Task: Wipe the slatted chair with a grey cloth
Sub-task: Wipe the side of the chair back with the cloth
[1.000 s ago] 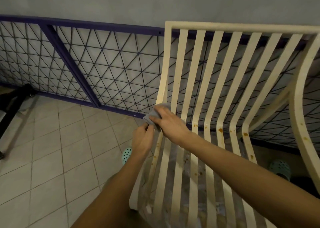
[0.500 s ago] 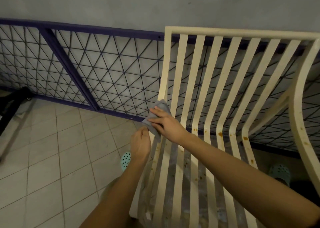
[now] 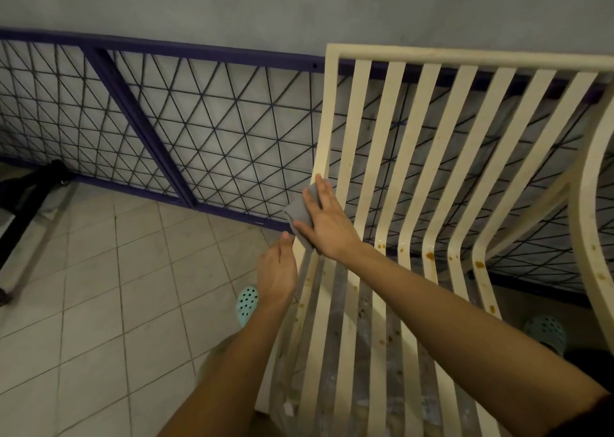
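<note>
The left hand sits just below the right at the slatted chair's edge, its grip unclear. The right hand has flattened, sliding the grey cloth up the outermost slat; brown spots beyond its right side remain.

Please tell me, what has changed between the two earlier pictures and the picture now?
The right hand has slid the grey cloth a little up the leftmost slat of the chair. Its fingers, curled over the cloth before, now lie straight and press it flat. Nothing was let go. The left hand stays at the chair's left edge, just below the cloth. The chair has not moved.
</note>
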The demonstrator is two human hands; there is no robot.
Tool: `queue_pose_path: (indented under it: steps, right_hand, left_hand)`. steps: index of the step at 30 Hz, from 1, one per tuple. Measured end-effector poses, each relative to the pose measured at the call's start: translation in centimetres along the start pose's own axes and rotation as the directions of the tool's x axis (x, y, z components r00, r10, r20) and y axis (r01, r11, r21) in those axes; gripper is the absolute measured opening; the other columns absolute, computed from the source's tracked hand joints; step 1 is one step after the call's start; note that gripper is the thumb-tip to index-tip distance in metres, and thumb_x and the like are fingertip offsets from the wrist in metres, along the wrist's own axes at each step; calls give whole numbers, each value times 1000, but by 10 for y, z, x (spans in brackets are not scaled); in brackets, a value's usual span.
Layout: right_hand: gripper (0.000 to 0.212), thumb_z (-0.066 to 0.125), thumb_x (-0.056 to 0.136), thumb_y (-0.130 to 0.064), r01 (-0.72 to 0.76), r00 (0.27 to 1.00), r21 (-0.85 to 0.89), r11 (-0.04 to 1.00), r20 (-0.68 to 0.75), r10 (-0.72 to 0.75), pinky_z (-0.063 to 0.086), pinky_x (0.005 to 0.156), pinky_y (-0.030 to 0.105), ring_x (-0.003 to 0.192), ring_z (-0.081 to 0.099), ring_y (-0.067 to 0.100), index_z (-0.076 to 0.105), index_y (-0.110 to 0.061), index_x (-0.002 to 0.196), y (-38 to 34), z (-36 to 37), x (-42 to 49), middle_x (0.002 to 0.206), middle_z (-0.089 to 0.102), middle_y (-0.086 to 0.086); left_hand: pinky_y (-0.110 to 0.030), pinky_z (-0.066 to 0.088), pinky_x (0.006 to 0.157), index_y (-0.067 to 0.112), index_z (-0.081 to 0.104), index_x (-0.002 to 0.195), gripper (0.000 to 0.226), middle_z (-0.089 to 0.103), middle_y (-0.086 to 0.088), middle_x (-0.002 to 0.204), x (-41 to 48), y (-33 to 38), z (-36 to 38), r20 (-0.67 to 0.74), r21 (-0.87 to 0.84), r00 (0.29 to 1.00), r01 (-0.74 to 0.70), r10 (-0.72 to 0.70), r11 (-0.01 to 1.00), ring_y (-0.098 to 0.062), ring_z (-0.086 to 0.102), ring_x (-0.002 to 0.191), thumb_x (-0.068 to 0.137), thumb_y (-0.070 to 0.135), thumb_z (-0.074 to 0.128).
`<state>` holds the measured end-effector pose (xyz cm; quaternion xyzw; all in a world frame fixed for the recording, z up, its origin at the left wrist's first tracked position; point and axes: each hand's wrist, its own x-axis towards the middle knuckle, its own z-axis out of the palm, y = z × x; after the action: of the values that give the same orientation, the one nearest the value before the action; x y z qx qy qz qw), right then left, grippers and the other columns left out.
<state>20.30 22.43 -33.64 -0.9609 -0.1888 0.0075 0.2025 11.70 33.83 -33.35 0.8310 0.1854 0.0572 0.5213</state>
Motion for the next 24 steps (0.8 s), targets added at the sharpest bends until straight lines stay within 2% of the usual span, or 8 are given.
queue_pose_path:
  steps: [3, 8, 9, 11, 14, 17, 20, 24]
  right_hand:
    - [68, 38, 104, -40, -36, 999, 93, 995, 0, 36, 20, 121, 46, 149, -16, 31, 6, -11, 157, -15, 7, -2, 160, -26, 11]
    - [60, 38, 105, -33, -23, 993, 343, 939, -102, 61, 29, 118, 40, 151, -1, 29, 14, -13, 156, -27, 34, -27, 162, -21, 6]
    - [60, 43, 104, -31, -60, 984, 482, 874, -120, 133, 27, 119, 38, 151, 3, 26, 16, -15, 156, -28, 41, -30, 163, -18, 5]
    - [66, 56, 99, -22, -137, 928, 816, 561, -92, 360, 27, 120, 36, 148, 17, 21, 22, -18, 155, -34, 49, -34, 164, 4, 5]
    - [59, 64, 92, -11, -169, 836, 971, 166, 52, 547, 49, 102, 46, 125, 55, 27, 40, -12, 145, -45, 49, -23, 140, 52, 13]
    - [37, 60, 96, -17, -312, 781, 946, 87, 204, 590, 55, 91, 41, 111, 63, 32, 54, -1, 130, -43, 37, -5, 121, 65, 18]
    - [40, 51, 101, -29, -394, 773, 919, 31, 312, 552, 53, 89, 37, 110, 64, 32, 55, 1, 127, -35, 26, 8, 120, 66, 18]
    - [46, 48, 101, -40, -413, 769, 906, 92, 292, 569, 53, 95, 42, 107, 65, 30, 55, -4, 129, -41, 29, 10, 120, 67, 16]
  left_hand:
    - [-30, 41, 94, 13, 66, 122, 46, 66, -6, 120, 1, 2, 0, -12, -41, 1000, 14, -15, 999, -19, 57, 113, 106, 34, 29]
    - [-24, 37, 78, 16, 65, 106, 40, 61, 1, 99, -1, 6, -1, -21, -98, 999, 30, -33, 995, -8, 55, 88, 107, 33, 28]
    - [-22, 37, 74, 16, 65, 106, 39, 62, 1, 98, 0, 5, 0, -21, -119, 999, 37, -40, 992, -8, 55, 87, 106, 33, 29]
    - [-18, 38, 71, 14, 66, 111, 41, 63, 1, 101, 1, 4, 1, -24, -157, 999, 44, -48, 987, -11, 58, 93, 106, 33, 30]
    - [-13, 39, 68, 10, 64, 117, 43, 62, -1, 104, 0, 4, 2, -39, -146, 998, 38, -44, 989, -12, 58, 95, 106, 33, 30]
    - [-6, 35, 62, 12, 64, 115, 43, 61, 4, 100, -1, 4, -1, -48, -64, 998, 25, -28, 998, -10, 57, 91, 106, 34, 28]
    - [-8, 37, 61, 14, 64, 103, 42, 59, 7, 88, -3, 5, -3, -36, -26, 999, 24, -25, 999, -3, 54, 78, 106, 35, 28]
    - [-18, 38, 70, 11, 64, 110, 44, 60, 3, 96, -3, 7, -4, -36, -70, 999, 20, -22, 997, -10, 55, 88, 106, 35, 28]
